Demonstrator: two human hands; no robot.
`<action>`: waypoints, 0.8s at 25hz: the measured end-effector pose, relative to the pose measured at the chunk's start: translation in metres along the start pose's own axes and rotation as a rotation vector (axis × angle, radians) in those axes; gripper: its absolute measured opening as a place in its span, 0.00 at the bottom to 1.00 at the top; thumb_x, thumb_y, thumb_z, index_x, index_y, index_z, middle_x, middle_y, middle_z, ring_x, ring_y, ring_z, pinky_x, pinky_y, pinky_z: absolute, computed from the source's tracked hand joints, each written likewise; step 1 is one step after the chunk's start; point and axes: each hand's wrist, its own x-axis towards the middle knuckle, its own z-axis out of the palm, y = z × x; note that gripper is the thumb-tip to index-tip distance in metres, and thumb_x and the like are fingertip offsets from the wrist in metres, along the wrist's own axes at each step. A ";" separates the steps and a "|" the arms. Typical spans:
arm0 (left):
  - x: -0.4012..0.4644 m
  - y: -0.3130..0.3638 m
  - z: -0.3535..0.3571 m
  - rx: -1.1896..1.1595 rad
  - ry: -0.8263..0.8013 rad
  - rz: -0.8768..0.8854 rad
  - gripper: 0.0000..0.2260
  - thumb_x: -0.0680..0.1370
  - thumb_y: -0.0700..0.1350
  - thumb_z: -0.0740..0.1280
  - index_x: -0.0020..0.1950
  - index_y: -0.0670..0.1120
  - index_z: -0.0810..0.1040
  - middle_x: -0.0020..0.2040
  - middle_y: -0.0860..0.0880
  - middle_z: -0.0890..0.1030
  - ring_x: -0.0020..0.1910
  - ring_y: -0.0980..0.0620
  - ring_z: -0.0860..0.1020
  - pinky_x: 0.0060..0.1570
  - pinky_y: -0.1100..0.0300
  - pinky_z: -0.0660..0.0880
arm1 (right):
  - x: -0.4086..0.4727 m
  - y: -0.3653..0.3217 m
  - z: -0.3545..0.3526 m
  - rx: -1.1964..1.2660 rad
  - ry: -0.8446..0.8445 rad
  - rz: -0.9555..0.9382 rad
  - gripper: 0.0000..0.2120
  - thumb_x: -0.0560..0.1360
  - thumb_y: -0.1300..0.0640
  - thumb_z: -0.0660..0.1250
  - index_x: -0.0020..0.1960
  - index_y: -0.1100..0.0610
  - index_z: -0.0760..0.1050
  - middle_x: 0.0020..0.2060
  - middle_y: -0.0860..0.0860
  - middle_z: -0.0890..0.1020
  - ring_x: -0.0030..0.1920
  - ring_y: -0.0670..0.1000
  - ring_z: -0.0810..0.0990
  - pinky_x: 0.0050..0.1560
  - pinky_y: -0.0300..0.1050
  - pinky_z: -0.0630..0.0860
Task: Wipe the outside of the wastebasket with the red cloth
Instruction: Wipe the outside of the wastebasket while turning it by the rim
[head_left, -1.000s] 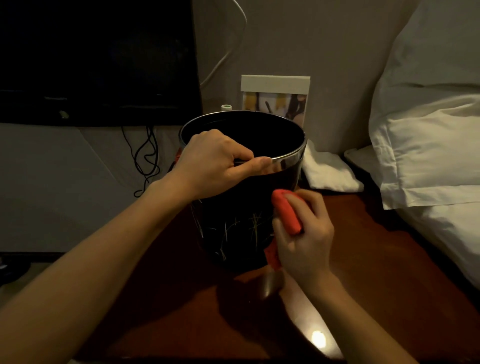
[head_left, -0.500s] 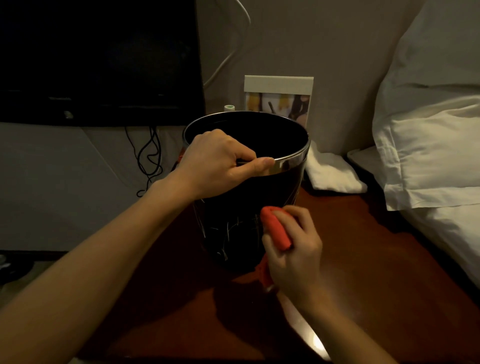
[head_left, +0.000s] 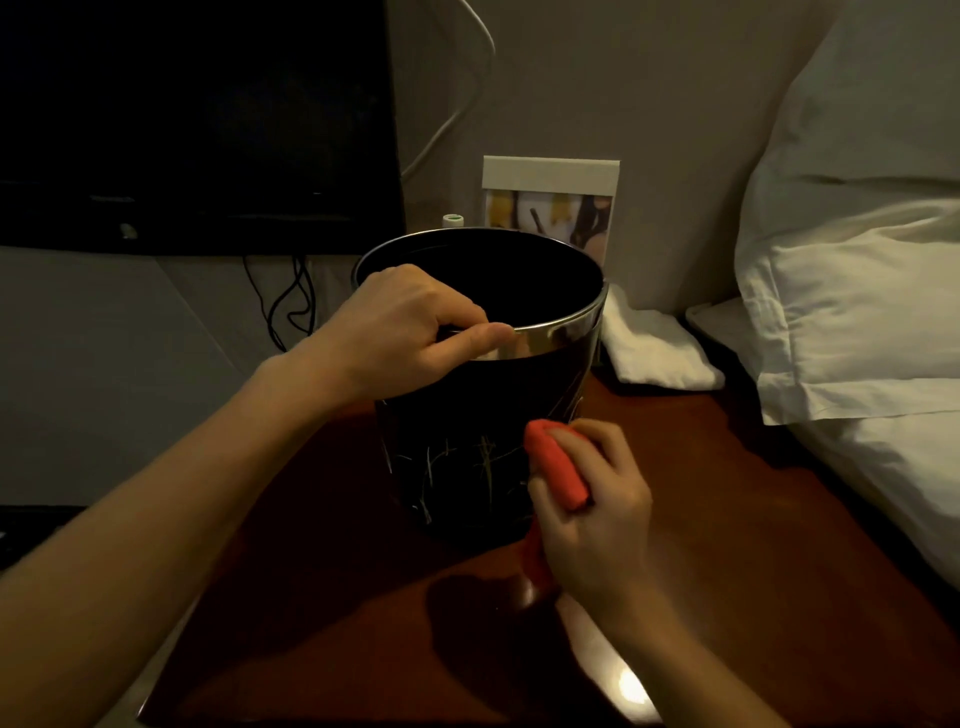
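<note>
Nearest the viewer, the right hand (head_left: 592, 514) has its grip closed round the bunched red cloth (head_left: 556, 465), fingers curled over the wad and a tail of cloth hanging down below the palm toward the counter (head_left: 727, 519). The cloth is pressed against the lower right of the near wall of the wastebasket (head_left: 467, 441), a dark, round bin with pale scratch-like marks and a shiny metal band at its rim. The bin stands upright toward the back of the dark wooden counter, roughly midway between its left and right edges. Further back, the left hand (head_left: 410, 327) steadies it from above, its grip pinching the metal rim on the near left, thumb along the outside of the band and fingers curled over the edge. The wiping step appears to be under way on the near face. The next move probably calls for drawing the cloth across or round the wall, with the left hand turning the bin to bring unwiped sides forward. Behind the bin, against the wall, stand a white-framed picture card (head_left: 550, 202) and a folded white towel (head_left: 660, 348).
</note>
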 end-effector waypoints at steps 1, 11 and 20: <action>0.000 0.003 -0.003 0.032 -0.028 0.005 0.23 0.81 0.59 0.53 0.42 0.48 0.82 0.33 0.52 0.79 0.33 0.54 0.77 0.35 0.50 0.74 | 0.008 -0.002 -0.006 -0.006 0.047 -0.013 0.19 0.73 0.54 0.68 0.59 0.63 0.81 0.54 0.53 0.77 0.52 0.43 0.74 0.53 0.23 0.67; 0.011 0.027 0.016 0.079 0.077 -0.127 0.21 0.78 0.64 0.55 0.42 0.54 0.82 0.30 0.56 0.76 0.31 0.58 0.74 0.30 0.57 0.70 | 0.051 -0.004 -0.017 -0.030 0.214 -0.070 0.17 0.72 0.58 0.67 0.59 0.64 0.81 0.53 0.54 0.78 0.54 0.43 0.75 0.58 0.27 0.67; 0.000 0.013 0.008 -0.025 0.092 -0.115 0.17 0.78 0.61 0.59 0.40 0.55 0.83 0.28 0.55 0.77 0.28 0.58 0.74 0.30 0.53 0.71 | 0.031 0.000 0.000 -0.003 0.180 -0.034 0.19 0.73 0.56 0.67 0.60 0.65 0.80 0.54 0.57 0.78 0.54 0.46 0.76 0.57 0.28 0.67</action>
